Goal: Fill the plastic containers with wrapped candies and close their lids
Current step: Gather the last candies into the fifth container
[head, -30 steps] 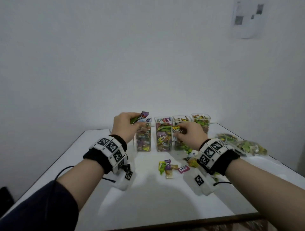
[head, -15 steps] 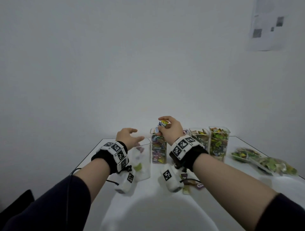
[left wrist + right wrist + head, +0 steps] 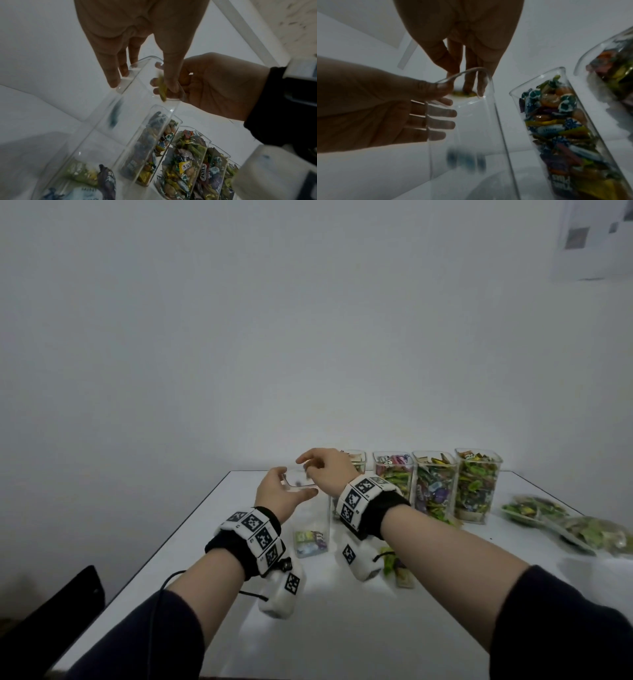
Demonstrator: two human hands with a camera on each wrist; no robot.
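Note:
A clear, nearly empty plastic container (image 3: 311,518) stands at the left end of a row, with a few wrapped candies (image 3: 310,539) at its bottom. My left hand (image 3: 294,484) grips its rim, thumb (image 3: 171,83) on one side and fingers (image 3: 112,77) on the other. My right hand (image 3: 315,470) hovers over its mouth with loosely curled fingers (image 3: 471,82). A blurred yellow candy (image 3: 162,89) is just below those fingertips, and a blue one (image 3: 464,161) is falling inside the container. Several full containers (image 3: 433,484) stand to the right. No lids show.
Loose candies (image 3: 394,566) lie on the white table (image 3: 342,628) under my right wrist. Two bags of candies (image 3: 534,508) lie at the right edge. The table's left edge is close to the container, with a dark chair (image 3: 51,611) beyond it.
My right hand carried its candies left from above the row to the nearly empty container and let them drop. My left hand dropped its candies and took hold of that container's rim.

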